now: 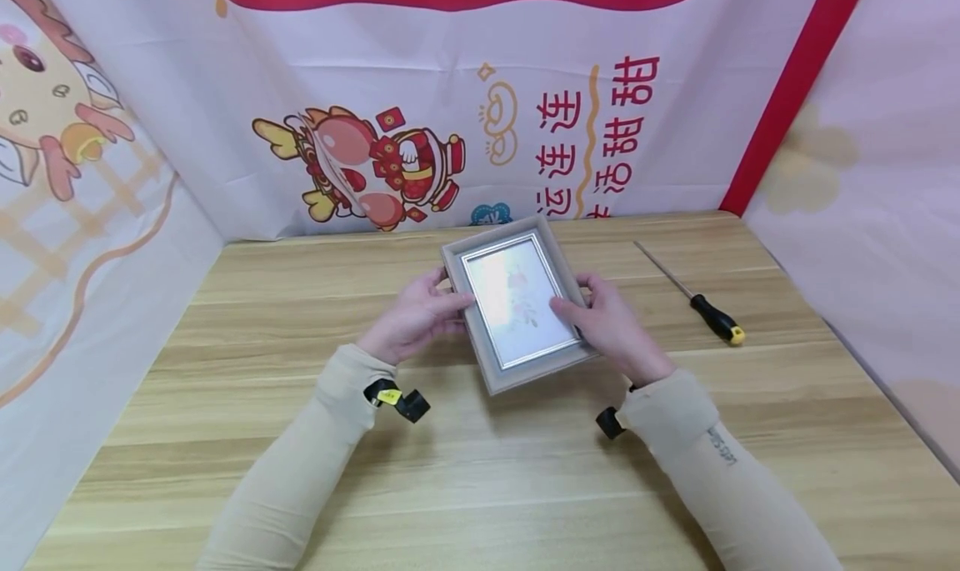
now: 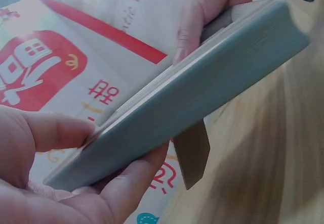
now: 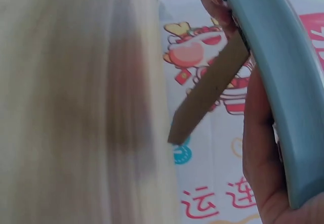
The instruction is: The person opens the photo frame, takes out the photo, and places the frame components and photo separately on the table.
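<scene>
A grey picture frame [image 1: 489, 369] with a silver inner border and a pale floral print is held up over the table, tilted. My left hand [image 1: 420, 314] grips its left side, thumb on the front and fingers behind. On the opposite side my right hand [image 1: 611, 321] holds the edge, its thumb over the front. In the left wrist view the frame's bluish-grey side [image 2: 177, 107] runs diagonally between both hands. A brown stand leg [image 3: 210, 90] sticks out from the back, swung away from it. The rest of the back is mostly hidden.
To the right on the wooden table [image 1: 480, 488] lies a screwdriver [image 1: 712, 317] with a black and yellow handle, its shaft pointing away to the left. A printed cloth [image 1: 420, 62] hangs behind the table's far edge, and more cloth lines both sides.
</scene>
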### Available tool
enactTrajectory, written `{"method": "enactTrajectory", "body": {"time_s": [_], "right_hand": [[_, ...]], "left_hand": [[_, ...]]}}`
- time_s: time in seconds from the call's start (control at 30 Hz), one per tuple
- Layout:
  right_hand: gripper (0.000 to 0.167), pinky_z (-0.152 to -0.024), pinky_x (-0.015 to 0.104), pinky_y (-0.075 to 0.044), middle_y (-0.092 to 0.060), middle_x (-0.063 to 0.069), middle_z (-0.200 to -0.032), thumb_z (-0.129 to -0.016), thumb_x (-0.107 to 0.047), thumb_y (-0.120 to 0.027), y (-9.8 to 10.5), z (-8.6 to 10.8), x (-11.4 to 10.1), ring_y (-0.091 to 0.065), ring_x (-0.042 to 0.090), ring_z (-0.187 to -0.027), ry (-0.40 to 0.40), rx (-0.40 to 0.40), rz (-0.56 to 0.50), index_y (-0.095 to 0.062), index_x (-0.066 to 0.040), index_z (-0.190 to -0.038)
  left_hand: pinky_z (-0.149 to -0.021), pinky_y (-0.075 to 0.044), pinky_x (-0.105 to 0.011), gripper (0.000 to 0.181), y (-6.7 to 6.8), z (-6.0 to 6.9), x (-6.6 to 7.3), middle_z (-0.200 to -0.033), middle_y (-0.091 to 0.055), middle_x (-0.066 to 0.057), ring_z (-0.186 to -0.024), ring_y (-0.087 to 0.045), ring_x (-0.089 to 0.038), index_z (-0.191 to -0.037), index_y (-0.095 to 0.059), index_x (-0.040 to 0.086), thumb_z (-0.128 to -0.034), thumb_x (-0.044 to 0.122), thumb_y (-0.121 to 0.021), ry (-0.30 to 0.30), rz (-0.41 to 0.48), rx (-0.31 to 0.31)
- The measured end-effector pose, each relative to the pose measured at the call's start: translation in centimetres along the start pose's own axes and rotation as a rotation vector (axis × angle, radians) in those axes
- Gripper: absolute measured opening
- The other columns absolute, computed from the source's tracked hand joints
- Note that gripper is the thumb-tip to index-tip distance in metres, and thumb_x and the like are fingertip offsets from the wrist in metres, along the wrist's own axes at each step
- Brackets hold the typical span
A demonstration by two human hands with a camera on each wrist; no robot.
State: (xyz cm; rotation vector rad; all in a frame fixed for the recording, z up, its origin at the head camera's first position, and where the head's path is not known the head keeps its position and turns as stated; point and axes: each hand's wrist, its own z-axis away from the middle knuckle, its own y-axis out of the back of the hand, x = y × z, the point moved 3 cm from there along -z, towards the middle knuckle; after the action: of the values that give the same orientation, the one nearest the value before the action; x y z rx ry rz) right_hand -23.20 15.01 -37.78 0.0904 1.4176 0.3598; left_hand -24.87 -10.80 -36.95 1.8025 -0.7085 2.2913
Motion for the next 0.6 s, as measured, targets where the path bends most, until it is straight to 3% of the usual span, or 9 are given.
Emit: {"method": "enactTrajectory", "body": {"time_s": [0.13,0.3,0.6], "right_hand": [[0.056,-0.073,0.035,-0.056,-0.060,0.021,-0.112,-0.100,-0.029,-0.060,-0.6,-0.1,0.4,-0.066,0.026,-0.088,-0.022,0.010,0.002,-0.037,-0.001,-0.142],[0.060,-0.078,0.036,-0.056,-0.059,0.021,-0.117,-0.100,-0.024,-0.060,-0.8,0.0,0.9,-0.065,0.026,-0.094,-0.079,-0.042,0.022,-0.032,0.000,-0.146],[0.069,-0.088,0.044,-0.054,-0.055,0.022,-0.127,-0.099,-0.027,-0.062,-1.3,-0.1,1.6,-0.064,0.029,-0.103,-0.117,-0.148,0.180,-0.024,-0.003,-0.152]], "left_hand": [[-0.094,-0.051,-0.048,0.063,-0.2,-0.3,-0.8,-0.136,-0.052,-0.027,-0.109,-0.064,-0.031,-0.152,-0.025,0.004,-0.0974,-0.004,-0.054,0.028,-0.056,0.016],[-0.092,-0.053,-0.047,0.058,-0.3,-0.8,-2.0,-0.141,-0.050,-0.024,-0.117,-0.060,-0.035,-0.150,-0.027,0.001,-0.0987,-0.002,-0.053,0.095,-0.086,0.009],[-0.089,-0.054,-0.046,0.054,0.4,-1.4,-3.4,-0.137,-0.052,-0.026,-0.112,-0.062,-0.034,-0.148,-0.031,-0.001,-0.0984,-0.002,-0.054,0.163,-0.165,0.018]]}}
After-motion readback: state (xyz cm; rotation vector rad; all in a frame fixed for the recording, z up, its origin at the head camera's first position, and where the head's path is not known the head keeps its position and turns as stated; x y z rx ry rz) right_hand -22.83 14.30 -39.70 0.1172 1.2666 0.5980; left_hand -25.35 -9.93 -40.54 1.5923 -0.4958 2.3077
